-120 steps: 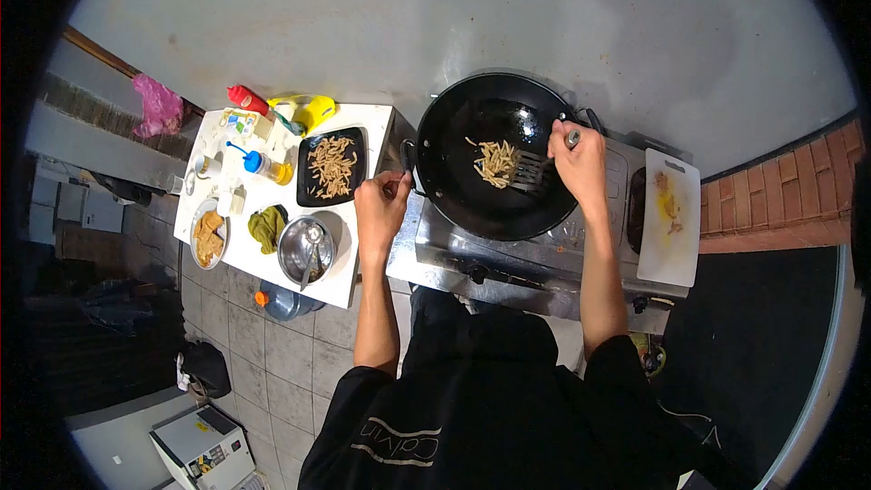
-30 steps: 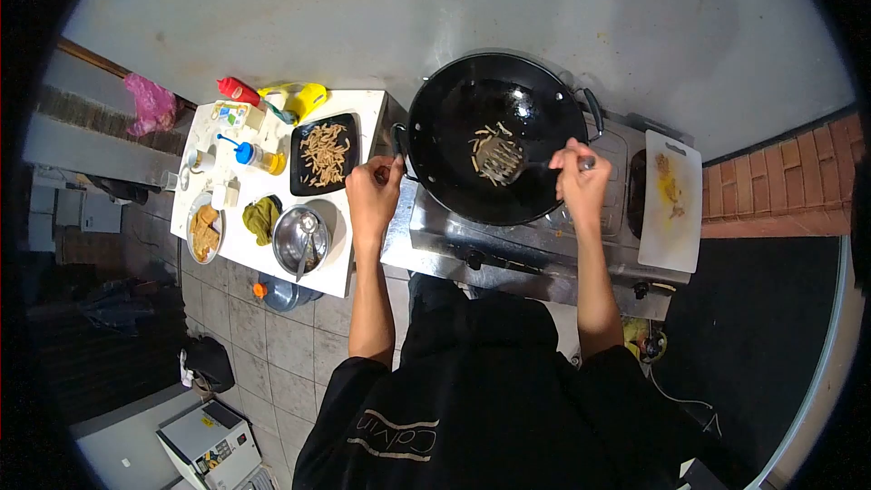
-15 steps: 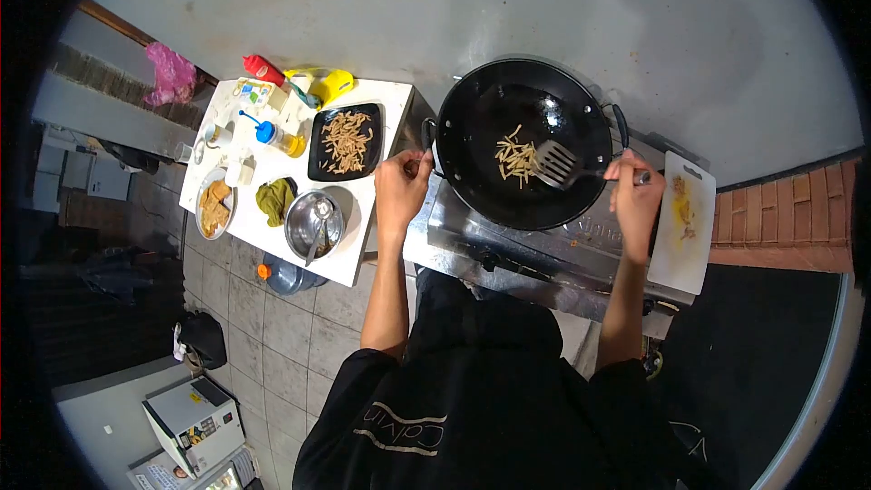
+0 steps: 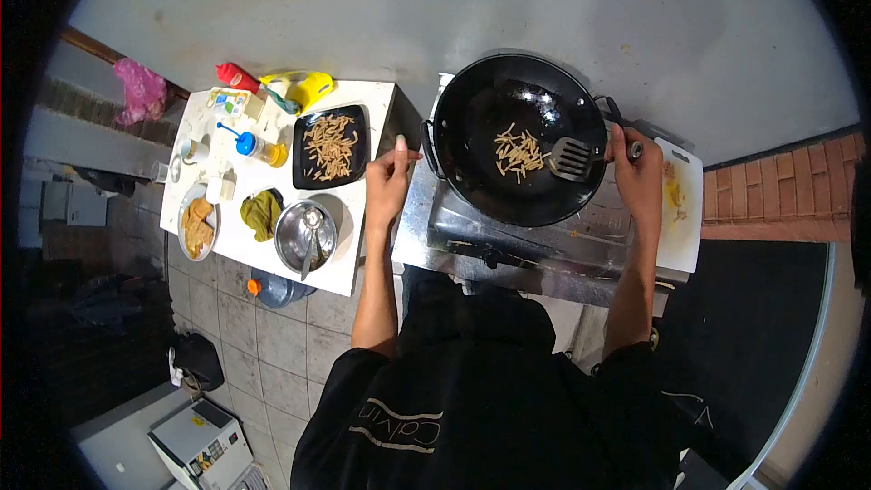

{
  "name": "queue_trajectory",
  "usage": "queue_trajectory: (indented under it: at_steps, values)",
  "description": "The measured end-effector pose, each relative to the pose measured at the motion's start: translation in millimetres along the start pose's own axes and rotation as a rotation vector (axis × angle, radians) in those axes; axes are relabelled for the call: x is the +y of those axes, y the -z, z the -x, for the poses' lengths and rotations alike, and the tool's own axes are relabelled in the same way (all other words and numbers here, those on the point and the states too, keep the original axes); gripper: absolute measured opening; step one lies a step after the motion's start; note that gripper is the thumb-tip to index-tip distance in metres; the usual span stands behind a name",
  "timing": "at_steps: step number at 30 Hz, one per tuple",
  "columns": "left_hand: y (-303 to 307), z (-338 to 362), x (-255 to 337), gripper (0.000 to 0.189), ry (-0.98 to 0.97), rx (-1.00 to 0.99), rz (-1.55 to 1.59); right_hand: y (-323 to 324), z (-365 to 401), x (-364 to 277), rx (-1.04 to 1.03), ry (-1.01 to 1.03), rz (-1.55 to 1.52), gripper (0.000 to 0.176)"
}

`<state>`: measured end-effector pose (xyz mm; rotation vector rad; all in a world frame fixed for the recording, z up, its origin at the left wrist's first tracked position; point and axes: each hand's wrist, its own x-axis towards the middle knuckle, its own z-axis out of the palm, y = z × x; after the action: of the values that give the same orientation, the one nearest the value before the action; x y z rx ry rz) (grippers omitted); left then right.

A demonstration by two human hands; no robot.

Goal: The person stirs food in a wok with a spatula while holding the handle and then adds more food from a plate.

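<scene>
A black wok (image 4: pixel 481 195) stands on the steel stove. Thin pale strips of food (image 4: pixel 518 153) lie in a small heap at its middle. My right hand (image 4: pixel 635 183) is closed round the handle of a slotted spatula (image 4: pixel 572 160), whose head is inside the wok just right of the strips. To the left of the wok, my left hand (image 4: pixel 387 186) is open, thumb raised and index finger stretched towards the wok's left handle (image 4: pixel 428 147). The fingertip is close beside that handle.
On the white table (image 4: pixel 337 259) are a black square dish (image 4: pixel 308 174) of browned strips, a steel bowl (image 4: pixel 283 234) with a spoon, a green cloth (image 4: pixel 262 214), an oil bottle (image 4: pixel 269 152) and a plate of food (image 4: pixel 198 225). A cutting board (image 4: pixel 682 240) lies right of the wok.
My left hand has let go of the wok's handle and opened. The spatula has turned and drawn slightly away from the strips, which are now more spread out.
</scene>
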<state>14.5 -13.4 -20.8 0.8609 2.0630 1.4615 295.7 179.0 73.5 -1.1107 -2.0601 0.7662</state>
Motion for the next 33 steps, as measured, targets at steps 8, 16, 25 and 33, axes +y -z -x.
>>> queue_trajectory:
  at_steps: [8, 16, 25, 33]
  values:
    - [38.8, -18.9, -112.0, 0.036, 0.497, -0.017, 0.627, -32.8, -4.8, -32.6, -0.076, 0.059, 0.236, 0.034]
    - [42.3, -23.2, -219.8, 0.051, 0.870, 0.161, 0.866, -45.1, 19.1, -53.6, 0.013, 0.014, 0.258, 0.024]
    - [37.1, -47.2, -263.7, 0.040, 0.873, 0.328, 0.863, -54.1, 55.1, -57.0, 0.042, 0.058, 0.283, 0.018]
    - [27.9, -63.7, -284.1, 0.044, 0.993, 0.485, 0.599, -46.1, 78.6, -57.7, 0.158, -0.093, 0.395, 0.020]
